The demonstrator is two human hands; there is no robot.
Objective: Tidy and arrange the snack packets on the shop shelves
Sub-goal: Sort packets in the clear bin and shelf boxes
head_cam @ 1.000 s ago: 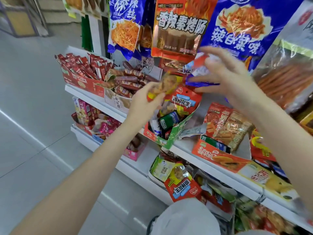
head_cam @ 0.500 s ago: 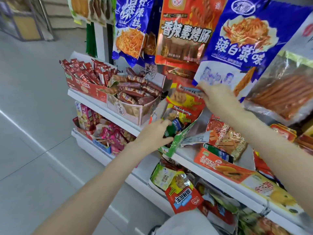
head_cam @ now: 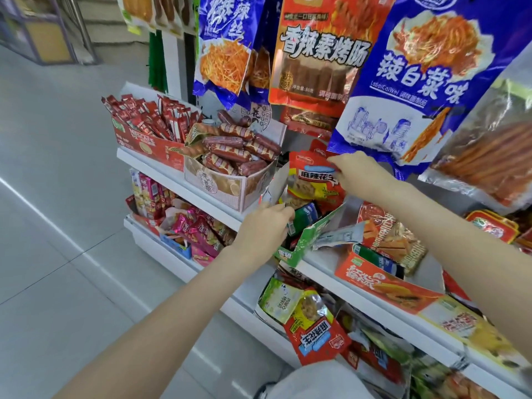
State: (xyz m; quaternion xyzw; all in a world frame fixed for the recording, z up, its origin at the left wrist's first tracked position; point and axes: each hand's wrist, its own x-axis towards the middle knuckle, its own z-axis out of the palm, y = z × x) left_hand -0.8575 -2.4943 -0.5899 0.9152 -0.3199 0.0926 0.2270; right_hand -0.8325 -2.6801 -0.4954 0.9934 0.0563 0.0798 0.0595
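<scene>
Here, at frame centre, our right hand (head_cam: pixel 358 174) pinches the top edge of a red peanut packet (head_cam: pixel 312 182) standing in the green box (head_cam: pixel 309 237) on the shelf (head_cam: pixel 359 286), while our left hand (head_cam: pixel 263 228) curls its fingers around the box's front packets.

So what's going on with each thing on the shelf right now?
Left hand: reaching into the green box, fingers at the small packets.
Right hand: pinching the top of the red peanut packet.
Red peanut packet: upright in the green box.
Green box: open, front flap torn and bent.
Sausage box: open, heaped full.
Coffee stick box: open, sticks standing.
</scene>
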